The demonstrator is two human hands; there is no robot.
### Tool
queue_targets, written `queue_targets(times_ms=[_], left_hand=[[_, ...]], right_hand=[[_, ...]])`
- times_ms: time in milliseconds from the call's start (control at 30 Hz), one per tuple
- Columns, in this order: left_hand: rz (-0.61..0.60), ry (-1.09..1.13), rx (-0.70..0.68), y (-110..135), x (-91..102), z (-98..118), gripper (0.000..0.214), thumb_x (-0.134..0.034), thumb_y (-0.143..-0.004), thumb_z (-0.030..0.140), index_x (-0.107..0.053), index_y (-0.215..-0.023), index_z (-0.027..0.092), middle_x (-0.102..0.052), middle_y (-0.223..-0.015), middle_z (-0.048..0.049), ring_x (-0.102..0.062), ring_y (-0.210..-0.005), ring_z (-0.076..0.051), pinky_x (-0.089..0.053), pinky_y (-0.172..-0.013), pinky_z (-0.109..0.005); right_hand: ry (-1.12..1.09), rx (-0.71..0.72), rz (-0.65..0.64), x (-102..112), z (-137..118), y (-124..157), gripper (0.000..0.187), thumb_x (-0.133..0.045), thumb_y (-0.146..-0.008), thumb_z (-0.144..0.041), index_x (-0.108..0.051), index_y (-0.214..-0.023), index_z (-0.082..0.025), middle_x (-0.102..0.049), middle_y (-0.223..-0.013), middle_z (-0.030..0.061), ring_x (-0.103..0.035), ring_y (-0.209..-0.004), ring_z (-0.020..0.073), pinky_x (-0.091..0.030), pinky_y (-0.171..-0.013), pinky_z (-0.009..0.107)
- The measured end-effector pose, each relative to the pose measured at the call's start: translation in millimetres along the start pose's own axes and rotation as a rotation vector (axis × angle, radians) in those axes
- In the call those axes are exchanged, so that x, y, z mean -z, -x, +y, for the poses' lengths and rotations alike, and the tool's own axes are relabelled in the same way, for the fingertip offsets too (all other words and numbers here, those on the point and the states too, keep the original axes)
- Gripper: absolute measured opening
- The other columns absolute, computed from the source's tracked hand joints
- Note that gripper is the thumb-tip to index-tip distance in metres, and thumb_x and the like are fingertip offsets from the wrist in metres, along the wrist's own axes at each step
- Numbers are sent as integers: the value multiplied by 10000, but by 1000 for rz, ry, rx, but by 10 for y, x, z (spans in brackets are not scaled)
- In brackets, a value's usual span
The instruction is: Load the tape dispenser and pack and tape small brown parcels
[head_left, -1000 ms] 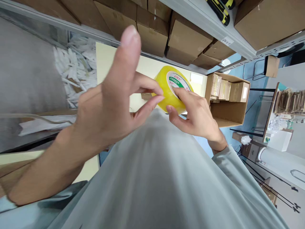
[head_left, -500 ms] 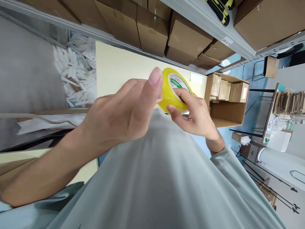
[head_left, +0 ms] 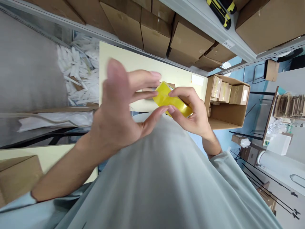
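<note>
A roll of yellow packing tape (head_left: 164, 94) is tilted edge-on in front of my grey-blue shirt. My right hand (head_left: 196, 109) grips it between thumb and fingers at its near right side. On the roll's other side, my left hand (head_left: 119, 108) is open with its fingers spread, some of them blurred by motion. Its fingertips and thumb come close to the tape's left edge; whether they touch it I cannot tell. Behind the roll, a small brown cardboard piece (head_left: 172, 85) is partly hidden on the cream tabletop (head_left: 119, 57).
An open carton (head_left: 228, 116) with several small taped boxes stands right of the table. Cardboard boxes (head_left: 190, 36) line the shelf along the far edge. Yellow-black utility knives (head_left: 220, 14) lie on that shelf. White scraps (head_left: 78, 70) fill the space at left.
The tape roll has turned from showing its labelled core to showing its outer edge. My left hand has opened, its thumb and fingers spreading apart. My right hand keeps its grip.
</note>
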State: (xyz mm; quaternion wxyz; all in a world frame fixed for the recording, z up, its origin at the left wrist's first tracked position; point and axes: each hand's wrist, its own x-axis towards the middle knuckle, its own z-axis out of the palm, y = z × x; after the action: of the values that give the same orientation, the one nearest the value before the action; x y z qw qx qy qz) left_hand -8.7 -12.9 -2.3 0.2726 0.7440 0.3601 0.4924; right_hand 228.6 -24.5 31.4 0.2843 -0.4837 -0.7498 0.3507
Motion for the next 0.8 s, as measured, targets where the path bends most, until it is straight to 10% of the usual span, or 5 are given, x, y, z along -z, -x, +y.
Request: queue_targets(times_ms=[133,233,333,533,800], left_hand=[[-113,146,19,12,50,-173,1363,-1013,-811,705,-198,-1864,418,-464,-1840,-108,-476,-1712,-432,-553,-1330,-708],[-213,319,172,9,-48,-334,915,-924,-972,591,-503,-1747,346,-625,-1715,-126,-568,-1649,-392,-491,-1381,-710],[-85,492,98,-32,-138,-398,571,-983,-942,475,-761,-1441,311,-807,-1343,-72,-789,-1332,-315,-626,-1263,-634],[-25,467,26,-109,-48,-356,686,-1092,-780,553,-753,-1331,324,-748,-1173,-43,-775,-1011,-226,-722,-729,-385],[7,401,-41,-171,23,-324,643,-1045,-839,565,-733,-1348,326,-752,-1164,-51,-800,-1010,-244,-746,-697,-412]], right_hand=[[-179,110,77,-19,46,-3,228,-678,-1105,-392,-642,-1315,-312,-788,-1167,21,-714,-782,149,-634,-691,314],[-276,118,55,8,27,-12,250,-721,-1071,-377,-640,-1300,-320,-792,-1170,16,-759,-824,160,-661,-693,318],[-298,89,-6,76,-14,-44,251,-705,-1065,-414,-655,-1293,-320,-787,-1173,32,-812,-936,204,-713,-733,355],[-146,210,36,331,-180,-170,95,-682,-1105,-311,-755,-1161,-333,-780,-1321,52,-799,-1216,240,-739,-1036,462],[117,321,-36,540,-397,-303,176,-707,-1127,-170,-809,-1240,-257,-837,-1258,80,-816,-1165,216,-728,-1001,416]])
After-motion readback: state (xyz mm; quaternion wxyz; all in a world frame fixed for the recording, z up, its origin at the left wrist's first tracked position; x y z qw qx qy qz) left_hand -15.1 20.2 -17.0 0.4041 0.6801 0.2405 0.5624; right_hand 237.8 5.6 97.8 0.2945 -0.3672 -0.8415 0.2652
